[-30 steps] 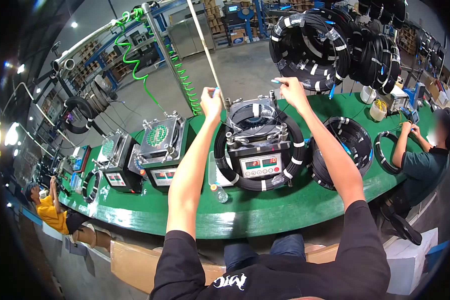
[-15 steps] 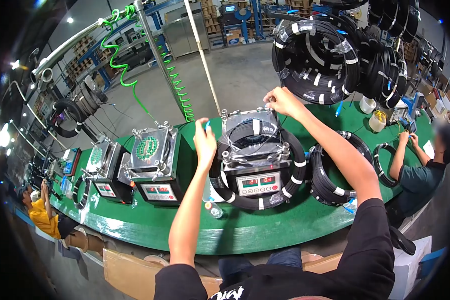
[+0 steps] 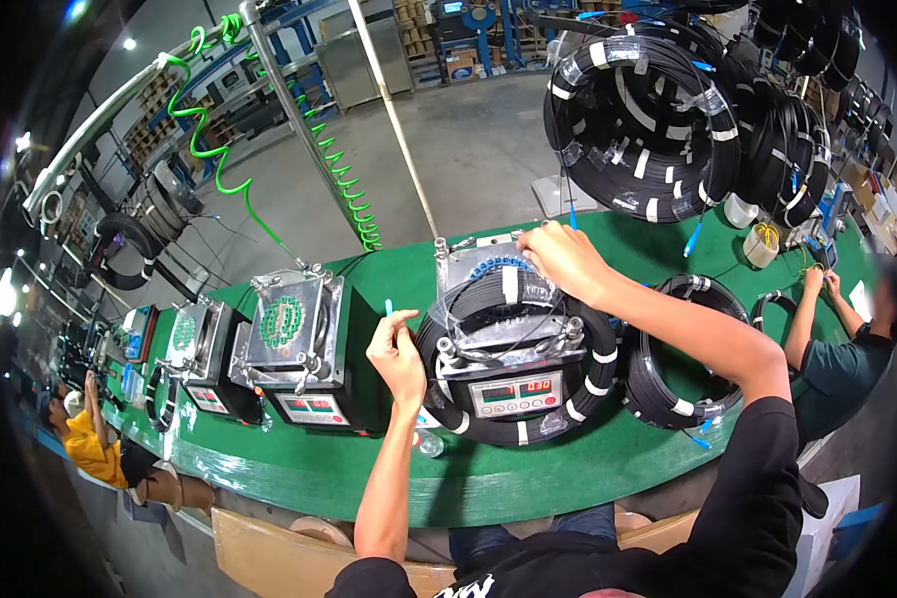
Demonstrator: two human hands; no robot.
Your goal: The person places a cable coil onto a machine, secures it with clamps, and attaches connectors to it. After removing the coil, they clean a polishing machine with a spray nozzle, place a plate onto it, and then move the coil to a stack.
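Blue connector (image 3: pixel 389 306) is sitting pinched between thumb and forefinger of your left hand (image 3: pixel 397 351), just left of the heating machine (image 3: pixel 513 394); a second ago you were holding it higher, above the machine's top. Your left forearm is standing upright, fingers curling shut on the piece. Your right hand (image 3: pixel 560 259) is now lying palm down on the machine's rear top, touching the row of blue plugs (image 3: pixel 496 265); whether it is gripping one cannot be told.

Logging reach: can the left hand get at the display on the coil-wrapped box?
Probably yes: the left hand, pinching a blue connector, is right beside the display, with nothing between them.
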